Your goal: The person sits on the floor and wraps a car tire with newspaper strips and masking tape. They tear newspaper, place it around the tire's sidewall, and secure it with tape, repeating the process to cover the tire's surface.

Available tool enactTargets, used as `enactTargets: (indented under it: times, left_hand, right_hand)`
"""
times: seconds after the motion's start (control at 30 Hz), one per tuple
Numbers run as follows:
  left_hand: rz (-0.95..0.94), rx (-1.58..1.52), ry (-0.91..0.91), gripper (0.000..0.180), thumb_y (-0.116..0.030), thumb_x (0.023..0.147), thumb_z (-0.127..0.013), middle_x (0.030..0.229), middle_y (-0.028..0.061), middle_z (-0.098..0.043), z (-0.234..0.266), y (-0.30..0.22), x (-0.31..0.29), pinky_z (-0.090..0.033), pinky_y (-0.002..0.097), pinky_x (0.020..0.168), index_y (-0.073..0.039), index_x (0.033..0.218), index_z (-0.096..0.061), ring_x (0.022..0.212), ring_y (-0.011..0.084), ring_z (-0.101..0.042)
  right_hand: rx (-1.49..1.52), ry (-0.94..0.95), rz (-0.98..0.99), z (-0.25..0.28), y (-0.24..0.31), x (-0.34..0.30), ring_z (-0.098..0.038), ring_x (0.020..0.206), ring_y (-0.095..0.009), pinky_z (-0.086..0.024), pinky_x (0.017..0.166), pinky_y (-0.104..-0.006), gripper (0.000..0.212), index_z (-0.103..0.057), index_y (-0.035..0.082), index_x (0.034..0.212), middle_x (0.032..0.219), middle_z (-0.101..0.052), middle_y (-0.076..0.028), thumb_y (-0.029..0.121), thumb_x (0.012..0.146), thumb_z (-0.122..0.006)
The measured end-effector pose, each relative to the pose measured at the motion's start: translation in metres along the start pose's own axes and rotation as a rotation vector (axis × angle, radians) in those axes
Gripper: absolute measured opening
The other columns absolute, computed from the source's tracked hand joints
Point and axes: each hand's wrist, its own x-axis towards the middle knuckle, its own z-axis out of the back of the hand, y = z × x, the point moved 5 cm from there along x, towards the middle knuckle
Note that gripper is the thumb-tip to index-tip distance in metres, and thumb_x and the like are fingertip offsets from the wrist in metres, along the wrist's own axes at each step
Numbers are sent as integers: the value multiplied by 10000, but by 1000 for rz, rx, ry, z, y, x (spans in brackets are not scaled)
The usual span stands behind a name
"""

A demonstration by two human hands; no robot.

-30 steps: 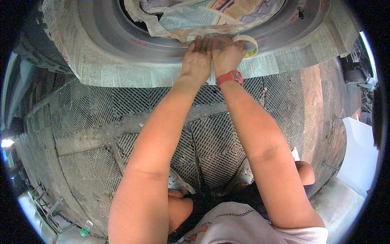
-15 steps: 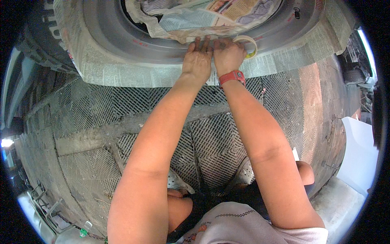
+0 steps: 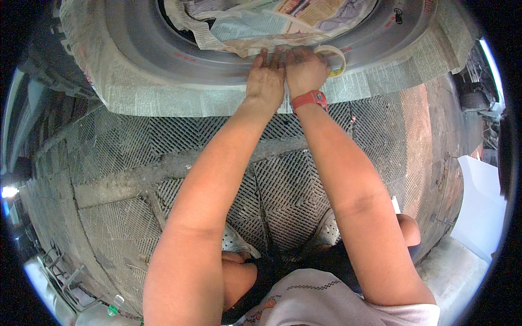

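Observation:
In front of me stands a tyre with a grey sidewall (image 3: pixel 217 65); its centre is covered with crumpled newspaper (image 3: pixel 255 27). My left hand (image 3: pixel 265 81) lies on the sidewall, fingers stretched and pressing at the lower edge of that paper. Close beside it, my right hand (image 3: pixel 305 70) has its fingers curled, their tips at the same edge. A roll of pale masking tape (image 3: pixel 338 70) sticks out on the right side of this hand, held in it. What lies under the fingertips is mostly hidden. A red watch (image 3: pixel 311 99) is on my right wrist.
More newspaper (image 3: pixel 163 100) rings the tyre's outer edge. Below is a floor of ribbed grey mats (image 3: pixel 293 190). A white curved panel (image 3: pixel 478 204) stands at right, a plastic bottle (image 3: pixel 113 309) at lower left, and another wheel (image 3: pixel 476 98) at far right.
Both hands stay at the paper's edge, with only a tiny shift of the fingers. The view has moved slightly; the tape roll remains by the right hand.

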Motion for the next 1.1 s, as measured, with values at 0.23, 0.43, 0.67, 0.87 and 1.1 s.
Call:
enactTargets:
  times: [0.23,0.43,0.67,0.87,1.1]
  left_hand:
    - [17,-56,47,673,-282,1020,-539,1772,125,-327,-1,5,2,-276,489,1274,-114,1664,-433,1593,400,-356]
    - [0,-179,95,635,-208,982,-571,1772,118,-328,8,9,4,-270,498,1278,-118,1607,-504,1610,375,-333]
    - [-39,-253,-95,573,-87,929,-594,1711,147,-427,1,29,-10,-312,491,1261,-70,1502,-585,1550,318,-439]
    - [-21,-438,-249,409,-151,1018,-580,1418,164,-685,14,15,-15,-444,497,1151,-41,1406,-646,1335,344,-625]
    - [752,-1605,-47,243,-136,1069,-602,1302,179,-736,-23,24,16,-589,349,830,5,1241,-700,1004,218,-725]
  right_hand:
    - [-94,56,-25,-11,0,2,-725,914,-409,-532,818,-564,237,-832,139,884,902,-781,-180,367,846,-779]
    - [43,-18,-5,5,-5,8,-735,868,-409,-567,812,-514,231,-808,74,919,897,-778,-198,300,883,-784]
    - [463,32,-188,80,-19,-76,-700,830,-394,-525,790,-489,122,-750,42,941,879,-750,-176,162,938,-770]
    - [413,145,-304,104,-49,-161,-685,814,-359,-512,769,-464,103,-746,65,922,833,-736,-139,162,942,-775]
    - [389,230,-485,94,-80,-220,-658,849,-355,-491,813,-490,111,-737,95,946,815,-710,-99,193,927,-784]
